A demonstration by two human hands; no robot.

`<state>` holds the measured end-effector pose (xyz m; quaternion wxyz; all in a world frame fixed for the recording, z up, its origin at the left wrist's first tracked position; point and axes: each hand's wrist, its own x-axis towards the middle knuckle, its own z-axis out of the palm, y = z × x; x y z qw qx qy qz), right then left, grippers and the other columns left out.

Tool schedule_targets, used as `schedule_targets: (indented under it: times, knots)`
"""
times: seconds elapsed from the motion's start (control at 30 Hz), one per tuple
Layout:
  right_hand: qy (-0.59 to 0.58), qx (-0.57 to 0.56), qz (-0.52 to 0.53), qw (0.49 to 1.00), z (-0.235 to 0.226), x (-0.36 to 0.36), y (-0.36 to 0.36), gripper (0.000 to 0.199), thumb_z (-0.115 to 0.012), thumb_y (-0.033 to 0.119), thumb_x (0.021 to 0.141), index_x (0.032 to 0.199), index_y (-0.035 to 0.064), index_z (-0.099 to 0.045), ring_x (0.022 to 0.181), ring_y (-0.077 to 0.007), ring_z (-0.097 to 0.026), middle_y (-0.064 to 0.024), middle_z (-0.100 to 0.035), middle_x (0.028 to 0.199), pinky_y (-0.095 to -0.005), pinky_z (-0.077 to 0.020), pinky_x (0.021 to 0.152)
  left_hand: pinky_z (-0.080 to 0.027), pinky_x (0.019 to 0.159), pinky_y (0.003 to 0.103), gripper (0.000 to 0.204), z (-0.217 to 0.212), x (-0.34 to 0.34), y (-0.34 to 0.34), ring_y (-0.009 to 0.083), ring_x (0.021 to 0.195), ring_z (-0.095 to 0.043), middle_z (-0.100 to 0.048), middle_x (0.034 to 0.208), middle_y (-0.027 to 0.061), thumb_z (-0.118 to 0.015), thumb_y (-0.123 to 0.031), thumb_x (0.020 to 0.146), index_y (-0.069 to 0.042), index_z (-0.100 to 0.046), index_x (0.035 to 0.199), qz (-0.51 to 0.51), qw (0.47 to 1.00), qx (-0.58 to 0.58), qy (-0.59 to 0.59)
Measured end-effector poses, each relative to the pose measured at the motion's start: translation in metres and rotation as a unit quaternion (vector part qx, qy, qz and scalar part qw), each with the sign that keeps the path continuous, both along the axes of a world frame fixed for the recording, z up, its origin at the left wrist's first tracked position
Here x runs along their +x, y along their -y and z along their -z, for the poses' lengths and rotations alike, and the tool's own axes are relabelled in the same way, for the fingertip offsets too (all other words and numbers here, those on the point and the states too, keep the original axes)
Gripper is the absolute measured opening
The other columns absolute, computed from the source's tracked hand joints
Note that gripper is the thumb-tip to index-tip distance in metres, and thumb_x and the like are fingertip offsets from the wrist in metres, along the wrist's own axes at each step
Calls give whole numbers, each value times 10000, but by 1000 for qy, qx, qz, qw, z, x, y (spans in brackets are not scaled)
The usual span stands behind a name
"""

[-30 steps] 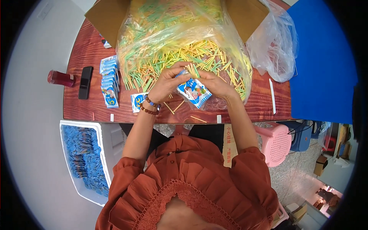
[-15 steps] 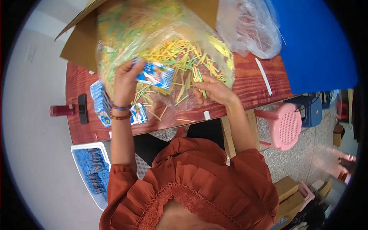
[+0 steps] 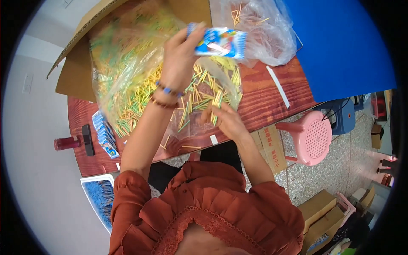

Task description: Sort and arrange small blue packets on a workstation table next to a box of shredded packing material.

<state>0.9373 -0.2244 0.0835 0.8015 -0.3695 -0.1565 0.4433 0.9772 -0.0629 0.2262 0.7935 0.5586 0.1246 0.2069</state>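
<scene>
My left hand [image 3: 180, 55] is closed on one end of a blue-and-white printed packet [image 3: 221, 41], raised above the far side of the table. Lower and to the right, the fingers of my right hand [image 3: 231, 122] close around a small bundle of thin yellow and green sticks [image 3: 216, 104]. Behind both hands a large clear plastic bag [image 3: 123, 70] spreads open over a heap of loose yellow, green and orange sticks [image 3: 140, 100]. My left forearm covers part of that heap.
A row of blue packets [image 3: 104, 134], a black phone [image 3: 88, 140] and a dark red bottle [image 3: 67, 143] are at the left. Another clear bag [image 3: 272, 38] with a few sticks lies far right, near a white strip [image 3: 278, 86]. A pink stool [image 3: 316, 138] stands right; a white tub [image 3: 87, 187] lower left.
My left hand has moved forward and right with the packet. My right hand keeps its stick bundle. The loose packet beside my left wrist no longer shows; my forearm now crosses that area.
</scene>
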Motion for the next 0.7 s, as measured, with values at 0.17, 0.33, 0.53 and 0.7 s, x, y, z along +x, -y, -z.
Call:
schedule_targets:
  times: [0.17,0.33,0.53,0.7]
  knots:
    - [103,-10,82,991,-12,-3,-39,282,-422,218,1006,1144,-14,-502,1025,-231,-576,-158,-624,1055,-372,-396,957,-534,685,269,169,33,-91,-42,99,746,-619,-650,840,8,-562,-185,957,-36,-633,919,-118,988,-93,-42]
    - [179,16,141,974,-37,-12,-81,260,-402,228,1014,1162,22,-461,1095,-254,-562,-176,-623,1059,-412,-354,1013,-548,642,275,204,94,-162,-60,113,748,-648,-678,860,33,-555,-236,965,-57,-641,916,-157,974,-156,-55]
    - [243,158,220,932,-77,-43,-120,138,-381,228,1018,1070,108,-427,1237,-372,-469,-210,-626,1048,-518,-264,1072,-492,618,254,211,104,-192,-54,103,719,-622,-675,839,31,-562,-247,962,-64,-638,888,-172,957,-233,-17]
    - [308,141,200,919,-67,-60,-147,190,-362,255,1025,1045,72,-410,1300,-330,-406,-183,-627,1101,-469,-265,1082,-471,612,258,217,102,-201,-51,104,736,-614,-676,867,39,-539,-243,974,-60,-635,909,-171,948,-269,15]
